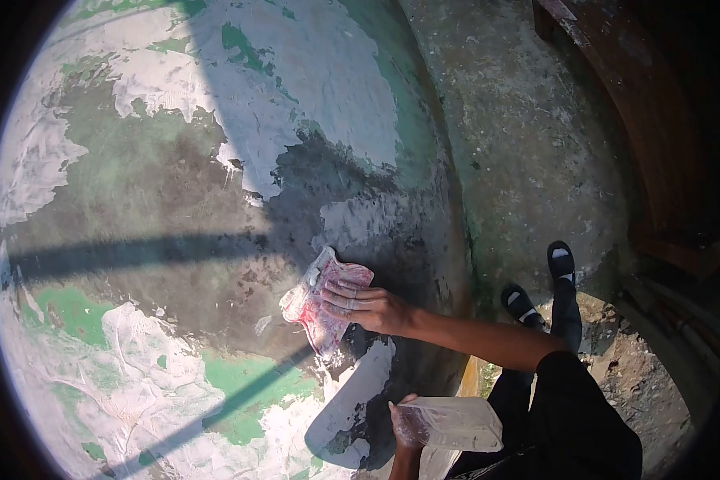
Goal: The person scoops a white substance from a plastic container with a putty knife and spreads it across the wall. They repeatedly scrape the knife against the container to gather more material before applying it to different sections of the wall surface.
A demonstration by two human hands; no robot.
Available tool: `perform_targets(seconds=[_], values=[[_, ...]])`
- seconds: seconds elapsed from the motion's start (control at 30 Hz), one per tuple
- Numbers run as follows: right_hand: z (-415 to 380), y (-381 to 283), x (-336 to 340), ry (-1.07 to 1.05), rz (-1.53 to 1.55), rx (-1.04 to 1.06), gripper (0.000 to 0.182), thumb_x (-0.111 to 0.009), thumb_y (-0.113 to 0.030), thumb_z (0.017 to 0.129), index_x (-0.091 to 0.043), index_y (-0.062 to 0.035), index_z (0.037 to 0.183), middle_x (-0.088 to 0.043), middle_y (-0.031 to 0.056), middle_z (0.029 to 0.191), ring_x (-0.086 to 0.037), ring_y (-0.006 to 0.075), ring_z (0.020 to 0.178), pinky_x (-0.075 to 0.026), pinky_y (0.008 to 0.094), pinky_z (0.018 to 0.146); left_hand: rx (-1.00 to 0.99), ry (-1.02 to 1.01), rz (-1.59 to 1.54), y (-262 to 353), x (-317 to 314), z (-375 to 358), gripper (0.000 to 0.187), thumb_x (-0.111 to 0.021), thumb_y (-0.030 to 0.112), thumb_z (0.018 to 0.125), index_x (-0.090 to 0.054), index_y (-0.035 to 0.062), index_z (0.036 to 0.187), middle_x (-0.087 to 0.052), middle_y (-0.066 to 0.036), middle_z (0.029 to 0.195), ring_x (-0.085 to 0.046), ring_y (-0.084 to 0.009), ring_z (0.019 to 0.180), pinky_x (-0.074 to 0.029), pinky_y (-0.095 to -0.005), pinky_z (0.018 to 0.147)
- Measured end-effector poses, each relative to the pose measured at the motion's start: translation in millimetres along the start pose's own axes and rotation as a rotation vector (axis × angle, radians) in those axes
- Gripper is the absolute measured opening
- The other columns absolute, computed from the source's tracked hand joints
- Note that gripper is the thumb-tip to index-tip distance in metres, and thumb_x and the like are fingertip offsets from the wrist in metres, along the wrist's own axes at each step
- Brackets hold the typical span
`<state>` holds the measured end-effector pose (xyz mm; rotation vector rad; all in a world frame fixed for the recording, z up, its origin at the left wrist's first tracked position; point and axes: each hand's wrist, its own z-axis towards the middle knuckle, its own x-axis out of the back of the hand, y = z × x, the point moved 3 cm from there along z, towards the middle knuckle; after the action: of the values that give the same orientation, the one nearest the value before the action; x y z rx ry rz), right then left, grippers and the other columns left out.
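My right hand [366,307] reaches in from the right and presses a crumpled red-and-white piece of cloth or plastic [322,308] against the patchy wall surface [160,184]. White paste is smeared over the crumpled piece and over my fingers. Lower down, near the bottom edge, my left hand [409,424] grips one end of a translucent rectangular plastic container [462,424]. Whitish residue coats that container, and its contents cannot be made out. Green paint, white coating and dark bare areas mix across the wall.
A grey concrete floor [520,136] runs along the wall's right side. Two feet in dark slippers [520,302] stand on it. A brown wooden piece of furniture [640,104] is at the upper right, and rough broken ground [640,368] lies below. Shadows cross the wall.
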<state>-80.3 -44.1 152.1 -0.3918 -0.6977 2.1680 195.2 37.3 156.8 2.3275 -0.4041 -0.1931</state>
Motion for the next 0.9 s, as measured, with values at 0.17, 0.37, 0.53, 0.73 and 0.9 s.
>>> perform_targets(seconds=[0.17, 0.37, 0.53, 0.73, 0.9], values=[[-8, -8, 23, -0.045, -0.005, -0.050, 0.055, -0.057, 0.010, 0.067, -0.063, -0.0021, 0.120, -0.058, 0.0124, 0.130, -0.056, 0.0246, 0.122, -0.045, 0.0389, 0.105, 0.014, -0.082, -0.046, -5, 5, 0, 0.065, -0.043, 0.063, 0.092, -0.054, 0.0032, 0.115, -0.064, -0.017, 0.097, -0.065, -0.0341, 0.085, -0.054, -0.0497, 0.076], [7, -24, 73, 0.071, 0.063, -0.123, 0.051, -0.059, 0.013, 0.067, -0.066, -0.0041, 0.114, -0.065, 0.0095, 0.120, -0.061, 0.0274, 0.113, -0.048, 0.0402, 0.100, -0.008, -0.040, -0.021, 2, -13, -9, 0.058, -0.042, 0.060, 0.094, -0.058, 0.0059, 0.106, -0.064, -0.012, 0.089, -0.064, -0.0274, 0.078, -0.054, -0.0419, 0.069], [-8, -36, 109, 0.169, 0.364, -0.765, 0.028, -0.065, 0.003, 0.084, -0.062, 0.0023, 0.111, -0.067, 0.0150, 0.109, -0.065, 0.0166, 0.100, -0.051, 0.0313, 0.088, 0.001, -0.071, -0.027, 21, -40, 5, 0.067, -0.040, 0.058, 0.096, -0.047, -0.0024, 0.124, -0.062, -0.019, 0.103, -0.066, -0.0316, 0.084, -0.057, -0.0435, 0.072], [41, -105, 180, 0.329, 0.514, -1.147, 0.036, -0.066, -0.005, 0.089, -0.052, 0.0057, 0.120, -0.066, 0.0106, 0.109, -0.062, 0.0109, 0.096, -0.051, 0.0268, 0.085, -0.153, -0.017, -0.121, 58, -86, 9, 0.064, -0.042, 0.055, 0.097, -0.048, -0.0031, 0.124, -0.060, -0.019, 0.111, -0.064, -0.0298, 0.092, -0.055, -0.0412, 0.078], [20, -179, 164, 0.532, 0.390, -1.232, 0.024, -0.063, 0.002, 0.089, -0.056, 0.0037, 0.113, -0.066, 0.0087, 0.108, -0.062, 0.0091, 0.096, -0.050, 0.0245, 0.085, -0.364, 0.069, -0.390, 77, -125, -4, 0.057, -0.044, 0.049, 0.098, -0.050, -0.0035, 0.121, -0.059, -0.018, 0.113, -0.062, -0.0286, 0.100, -0.053, -0.0417, 0.085]])
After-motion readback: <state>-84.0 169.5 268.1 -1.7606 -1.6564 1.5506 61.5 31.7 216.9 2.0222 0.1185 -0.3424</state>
